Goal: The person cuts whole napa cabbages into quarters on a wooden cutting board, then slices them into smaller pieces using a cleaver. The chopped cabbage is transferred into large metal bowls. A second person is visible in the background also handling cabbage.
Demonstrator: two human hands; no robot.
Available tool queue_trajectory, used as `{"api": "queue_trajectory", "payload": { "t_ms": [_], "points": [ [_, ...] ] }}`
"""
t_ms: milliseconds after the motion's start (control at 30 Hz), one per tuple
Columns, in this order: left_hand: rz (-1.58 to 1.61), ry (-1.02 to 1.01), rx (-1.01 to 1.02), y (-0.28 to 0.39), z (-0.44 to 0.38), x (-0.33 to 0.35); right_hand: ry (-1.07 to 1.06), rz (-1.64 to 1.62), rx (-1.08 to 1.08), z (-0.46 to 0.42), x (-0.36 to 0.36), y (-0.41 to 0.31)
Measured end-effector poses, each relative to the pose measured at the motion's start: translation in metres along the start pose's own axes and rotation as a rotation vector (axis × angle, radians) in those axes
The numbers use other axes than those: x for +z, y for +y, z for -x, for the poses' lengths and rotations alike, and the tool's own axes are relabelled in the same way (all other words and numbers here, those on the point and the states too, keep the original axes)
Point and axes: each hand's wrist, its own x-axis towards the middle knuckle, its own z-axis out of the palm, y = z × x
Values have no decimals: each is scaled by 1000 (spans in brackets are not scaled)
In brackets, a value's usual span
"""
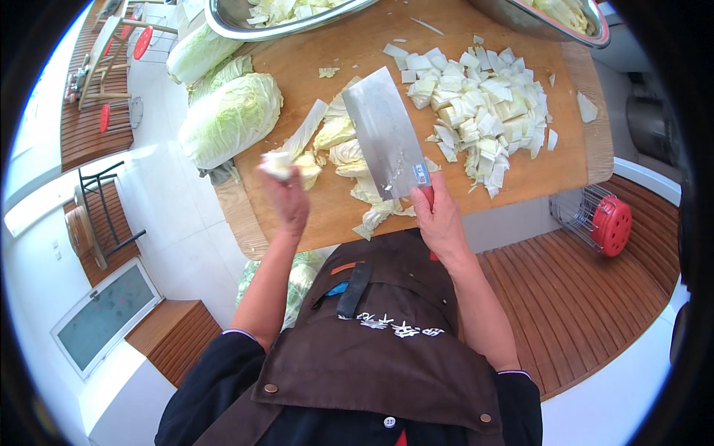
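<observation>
My right hand (440,223) grips the handle of a cleaver (385,134), its broad blade tilted up over the wooden cutting board (312,228). In my left hand (287,198) is a pale, blurred piece of napa cabbage (277,165), perhaps a core. Between the hands and beyond them lie loose cabbage leaves (337,134), partly hidden by the blade. A heap of chopped cabbage (491,106) covers the board's right part. Two whole napa cabbages, one near (231,122) and one farther off (201,53), rest at the board's left edge.
Metal basins with cut cabbage stand at the far left (290,30) and far right (541,28) of the board. More cabbage (304,279) is below the near left edge, by the apron. A red-topped stool (611,226) is beyond the right edge.
</observation>
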Motion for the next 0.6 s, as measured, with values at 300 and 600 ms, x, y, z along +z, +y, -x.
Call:
{"api": "queue_trajectory", "payload": {
  "t_ms": [300, 600],
  "points": [
    [298, -467, -86, 40, -107, 30, 40, -280, 226, 9, -20, 2],
    [-112, -643, 47, 3, -161, 159, 155, 353, -158, -38, -35, 0]
  ]
}}
